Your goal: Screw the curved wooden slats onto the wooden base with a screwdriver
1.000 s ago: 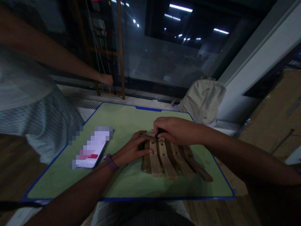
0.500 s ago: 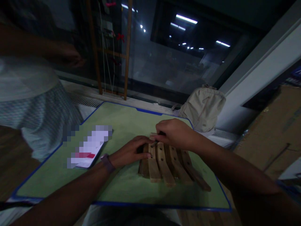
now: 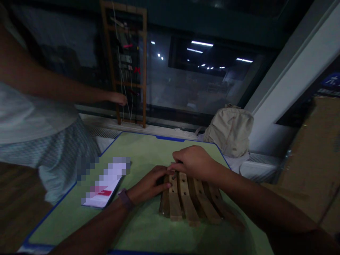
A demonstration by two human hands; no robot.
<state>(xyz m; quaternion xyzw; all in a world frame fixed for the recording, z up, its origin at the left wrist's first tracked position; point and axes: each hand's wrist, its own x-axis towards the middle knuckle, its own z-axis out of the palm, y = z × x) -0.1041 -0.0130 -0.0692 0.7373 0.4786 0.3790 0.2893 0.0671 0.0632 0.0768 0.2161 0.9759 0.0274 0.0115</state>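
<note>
A slatted wooden piece (image 3: 188, 205) lies on the green board (image 3: 145, 150) in front of me. Its slats run side by side, with round holes near their far ends. My left hand (image 3: 152, 182) grips the left side of it, thumb resting on the leftmost slat and fingers at the far edge. Over the far end, my right hand (image 3: 192, 161) is closed, fingers curled and thumb close to the left fingertips. What sits in its pinch is hidden. Left of my left wrist lies a phone (image 3: 111, 189) with a lit screen, partly pixelated.
Another person's hand (image 3: 119, 98) reaches to a wooden frame (image 3: 145, 85) strung with cords by the window. A beige backpack (image 3: 231, 129) stands beyond the board's far right corner. At right is a large cardboard box (image 3: 310, 152). The board has a blue edge.
The view has tilted up, so everything sits lower. The other person's hand has moved right to the strung frame. My hands stay at the wooden piece with little change.
</note>
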